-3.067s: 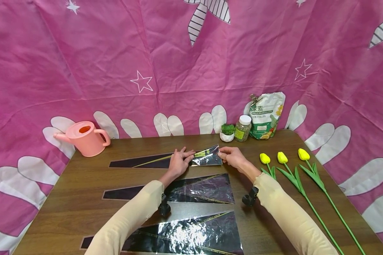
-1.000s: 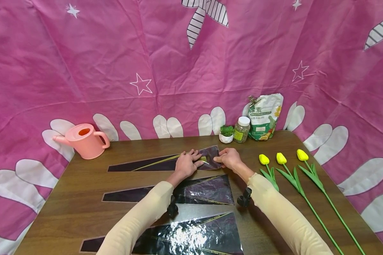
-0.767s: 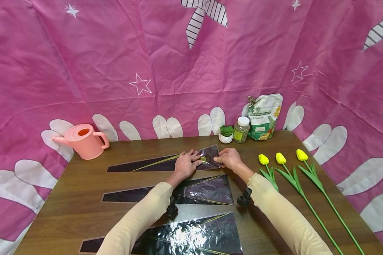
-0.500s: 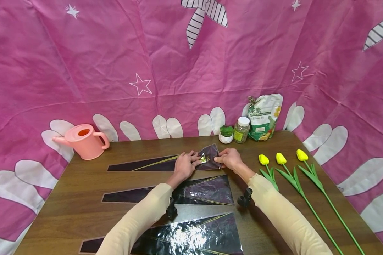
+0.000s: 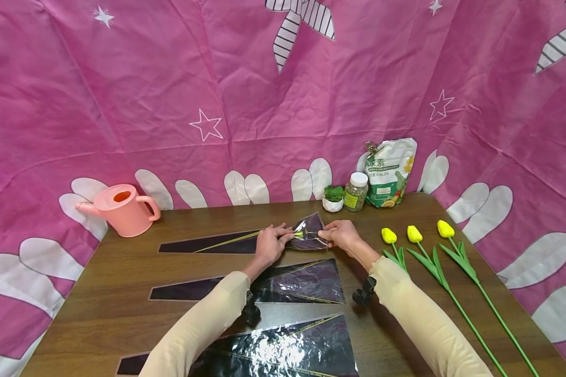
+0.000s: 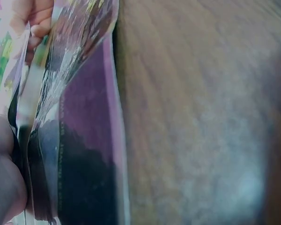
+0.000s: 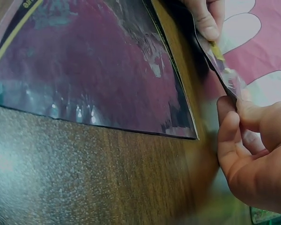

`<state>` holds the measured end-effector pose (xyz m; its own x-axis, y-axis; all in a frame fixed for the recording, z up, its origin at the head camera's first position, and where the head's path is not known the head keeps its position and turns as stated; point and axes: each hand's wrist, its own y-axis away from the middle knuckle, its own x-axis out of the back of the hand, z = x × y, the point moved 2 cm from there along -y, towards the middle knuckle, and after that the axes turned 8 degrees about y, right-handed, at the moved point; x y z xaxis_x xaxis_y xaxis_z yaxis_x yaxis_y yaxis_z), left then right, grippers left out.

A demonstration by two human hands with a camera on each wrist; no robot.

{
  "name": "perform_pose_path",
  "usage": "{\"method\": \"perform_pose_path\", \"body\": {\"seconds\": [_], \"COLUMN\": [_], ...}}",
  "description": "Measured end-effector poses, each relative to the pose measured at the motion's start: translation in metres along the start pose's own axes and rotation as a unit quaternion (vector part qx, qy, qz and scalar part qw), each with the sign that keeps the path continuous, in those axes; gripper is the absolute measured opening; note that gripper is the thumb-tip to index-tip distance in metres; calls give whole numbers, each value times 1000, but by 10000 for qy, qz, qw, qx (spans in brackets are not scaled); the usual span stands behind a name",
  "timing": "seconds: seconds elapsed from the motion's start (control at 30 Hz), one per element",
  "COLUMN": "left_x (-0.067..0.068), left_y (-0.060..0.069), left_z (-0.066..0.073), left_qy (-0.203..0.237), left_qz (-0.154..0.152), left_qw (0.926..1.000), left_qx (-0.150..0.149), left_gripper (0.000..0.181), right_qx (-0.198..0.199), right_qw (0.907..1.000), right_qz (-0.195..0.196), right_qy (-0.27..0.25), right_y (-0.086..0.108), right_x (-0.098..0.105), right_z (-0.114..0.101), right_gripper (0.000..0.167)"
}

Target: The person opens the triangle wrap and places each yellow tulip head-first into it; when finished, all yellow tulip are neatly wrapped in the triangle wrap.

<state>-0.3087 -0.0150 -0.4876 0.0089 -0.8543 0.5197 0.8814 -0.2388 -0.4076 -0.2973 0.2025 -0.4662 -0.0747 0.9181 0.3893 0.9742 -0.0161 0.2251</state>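
Observation:
A dark, tapered plastic flower sleeve (image 5: 312,226) with yellow lines lies farthest back on the table, its wide end on the right puckered and lifted. My left hand (image 5: 269,245) pinches it near the wide part. At the right edge, my right hand (image 5: 343,235) grips the sleeve between thumb and fingers. In the right wrist view the right hand (image 7: 260,150) and the left hand (image 7: 208,18) hold the film, whose layers bulge apart between them. Creased, shiny film (image 6: 79,37) shows in the left wrist view.
Two more dark sleeves lie nearer, one in the middle (image 5: 306,280) and one in front (image 5: 283,348). A pink watering can (image 5: 127,209) stands at left. Along the back are a potted plant (image 5: 333,199), a jar (image 5: 356,192) and a bag (image 5: 390,175). Three yellow tulips (image 5: 445,229) lie at right.
The sleeve's wide end has gone from flat to puckered, its layers bulging up. My left hand, spread flat a second ago, has drawn slightly left and its fingers have gathered the film.

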Motion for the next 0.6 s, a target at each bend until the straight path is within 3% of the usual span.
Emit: {"method": "perform_pose_path", "body": {"seconds": [0.43,0.6], "left_x": [5,10], "left_y": [-1,-2], "left_z": [0,4], "left_qy": [547,667], "left_qz": [403,649], "left_qw": [9976,9950], "left_qx": [-156,-356], "left_gripper": [10,10], "right_qx": [-60,-119], "right_qw": [9982,9995], "right_qz": [-221,-126], "right_qy": [-546,-282], "right_y": [-2,-3], "right_x": [1,0], "right_z": [3,1], "right_gripper": [25,18]}}
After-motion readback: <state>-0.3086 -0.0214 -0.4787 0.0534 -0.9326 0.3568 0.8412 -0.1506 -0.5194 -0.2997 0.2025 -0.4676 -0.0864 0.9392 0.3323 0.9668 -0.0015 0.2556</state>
